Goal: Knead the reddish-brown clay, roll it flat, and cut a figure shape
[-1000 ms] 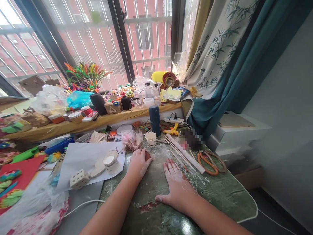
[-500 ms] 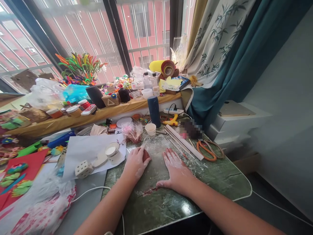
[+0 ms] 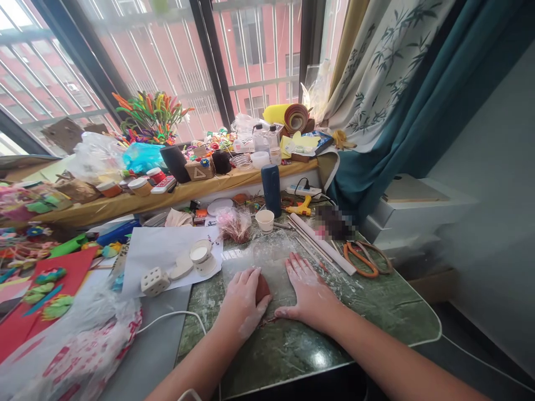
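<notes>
My left hand (image 3: 244, 298) is cupped over a reddish-brown lump of clay (image 3: 262, 287) and presses it onto a clear plastic sheet (image 3: 267, 257) on the green marble table (image 3: 376, 312). Only the lump's right edge shows under the fingers. My right hand (image 3: 308, 289) lies flat beside it, fingers spread and dusted with white powder, holding the sheet down. A red smear marks the table just below the two hands.
A small paper cup (image 3: 265, 219), a dark blue bottle (image 3: 272, 190), a yellow glue gun (image 3: 301, 208), white sticks (image 3: 320, 242) and orange scissors (image 3: 365, 260) lie behind and right. White paper (image 3: 154, 250) with a dice-like block (image 3: 154, 280) and round white pieces sits left. A cluttered sill runs behind.
My left hand has drawn the clay lump toward me and to the right, close to my right hand. My right hand stays flat on the sheet. The camera shifted slightly.
</notes>
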Demonstrator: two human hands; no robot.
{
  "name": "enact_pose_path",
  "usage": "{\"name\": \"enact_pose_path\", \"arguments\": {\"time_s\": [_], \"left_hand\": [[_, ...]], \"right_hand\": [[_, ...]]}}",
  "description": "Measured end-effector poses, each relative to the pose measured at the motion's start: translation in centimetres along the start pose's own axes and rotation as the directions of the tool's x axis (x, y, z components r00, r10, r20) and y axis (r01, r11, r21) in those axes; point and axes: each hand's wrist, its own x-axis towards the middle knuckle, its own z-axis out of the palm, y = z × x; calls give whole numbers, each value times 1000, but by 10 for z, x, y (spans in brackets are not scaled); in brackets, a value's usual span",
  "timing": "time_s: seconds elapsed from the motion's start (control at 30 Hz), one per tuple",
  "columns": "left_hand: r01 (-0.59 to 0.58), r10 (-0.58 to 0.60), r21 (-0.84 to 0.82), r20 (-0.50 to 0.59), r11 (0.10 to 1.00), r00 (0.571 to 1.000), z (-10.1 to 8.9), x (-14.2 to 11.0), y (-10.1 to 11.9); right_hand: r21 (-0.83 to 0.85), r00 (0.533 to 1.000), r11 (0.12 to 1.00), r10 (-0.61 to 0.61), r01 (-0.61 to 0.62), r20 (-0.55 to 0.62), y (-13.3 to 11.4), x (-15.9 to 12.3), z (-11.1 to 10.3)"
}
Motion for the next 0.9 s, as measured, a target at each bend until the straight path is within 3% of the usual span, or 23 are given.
{"name": "enact_pose_path", "arguments": {"time_s": [0.27, 0.5, 0.9], "left_hand": [[-128, 130, -90, 17, 988, 991, -3, -20, 0], [-269, 283, -127, 108, 955, 953, -10, -12, -17], [-197, 217, -163, 117, 967, 969, -9, -7, -19]], "right_hand": [[-13, 999, 999, -38, 38, -10, 3, 1, 2], [-2, 1000, 1000, -24, 24, 0, 4, 2, 2], [24, 1000, 1000, -13, 13, 10, 2, 0, -2]]}}
